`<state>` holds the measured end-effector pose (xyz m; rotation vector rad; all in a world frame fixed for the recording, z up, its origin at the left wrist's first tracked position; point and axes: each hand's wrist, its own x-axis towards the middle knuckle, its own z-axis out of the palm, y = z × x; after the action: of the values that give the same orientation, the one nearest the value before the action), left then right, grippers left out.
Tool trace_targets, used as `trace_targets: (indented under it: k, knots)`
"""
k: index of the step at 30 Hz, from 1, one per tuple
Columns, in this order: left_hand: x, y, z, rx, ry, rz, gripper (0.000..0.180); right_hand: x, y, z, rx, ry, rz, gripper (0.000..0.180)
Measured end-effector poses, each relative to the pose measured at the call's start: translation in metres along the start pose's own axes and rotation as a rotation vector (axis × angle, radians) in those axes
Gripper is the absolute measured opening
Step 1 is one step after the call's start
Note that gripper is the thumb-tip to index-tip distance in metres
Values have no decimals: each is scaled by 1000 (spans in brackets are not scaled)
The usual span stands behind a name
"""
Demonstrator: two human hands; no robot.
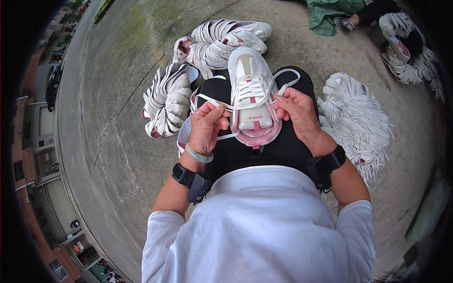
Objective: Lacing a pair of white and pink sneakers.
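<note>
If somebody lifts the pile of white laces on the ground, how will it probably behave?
The pile of white laces would probably sag, since its thin strands lie limp on the ground. The loose ends may tangle, as they fan out. Rolling seems unlikely, because it lies spread out.

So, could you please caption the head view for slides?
Left hand and right hand pinch laces on a pink-trimmed white shoe.

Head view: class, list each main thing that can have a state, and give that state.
White-and-pink padded shoe: laced, toe pointing away
Flat white shoelace: threaded, untied
Left hand: pinching shoelace
Right hand: pinching shoelace
White shoelace bundle: heaped loosely
Left stack of curved white shoe uppers: nested
Green sheet: crumpled
Black wrist devices: strapped on
</note>
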<state>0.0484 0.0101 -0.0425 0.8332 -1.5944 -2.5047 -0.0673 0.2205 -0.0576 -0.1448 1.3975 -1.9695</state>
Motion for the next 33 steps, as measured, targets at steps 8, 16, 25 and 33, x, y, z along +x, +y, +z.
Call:
trace_targets:
  k: [8,16,25,33]
  knots:
    - [-4,-2,-2,84,1,-7,8,4,0,10,-945,66,-679,4]
    - [3,-14,1,77,-13,64,12,-1,10,2,-673,153,-406,16]
    - [6,-17,2,24,-39,82,14,-19,-5,23,-1236,10,-834,15]
    - [9,-18,10,710,88,539,18,-4,-2,56,-1496,-163,-1020,6]
